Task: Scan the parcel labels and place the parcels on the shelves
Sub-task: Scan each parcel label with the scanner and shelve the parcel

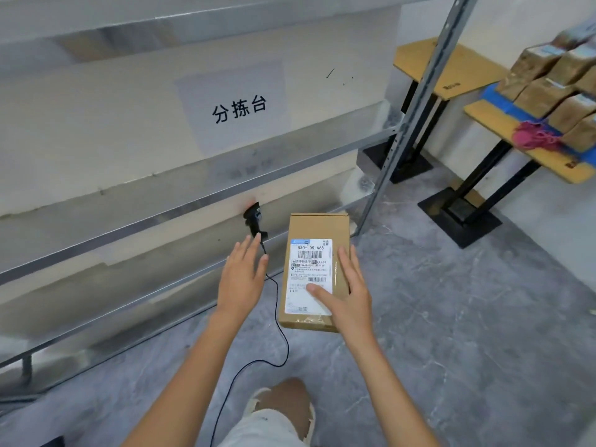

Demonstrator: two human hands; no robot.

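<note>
Fingers [346, 262] on the right hand [348, 288] are spread and laid flat over the lower right part of the parcel [314, 272], thumb resting on the white label [309, 269], so it's more of a press than a grip. The left hand [242, 279] has its fingers apart too, palm down, empty, hovering right by the handle end of the black scanner [255, 222]; can't tell if the fingertips actually touch it.

The parcel is a flat brown cardboard box, label side up, sitting over the grey marbled floor [451, 317] just in front of the metal shelf rack [193, 201]. The scanner is just left of it, against the low rail of the rack, with its black cable [283, 337] looping back toward the person.

There's a white sign [235, 108] with three characters behind the rack. Off to the right, a stack of brown boxes [554, 91] sits on a stand topped with cardboard [503, 133].
</note>
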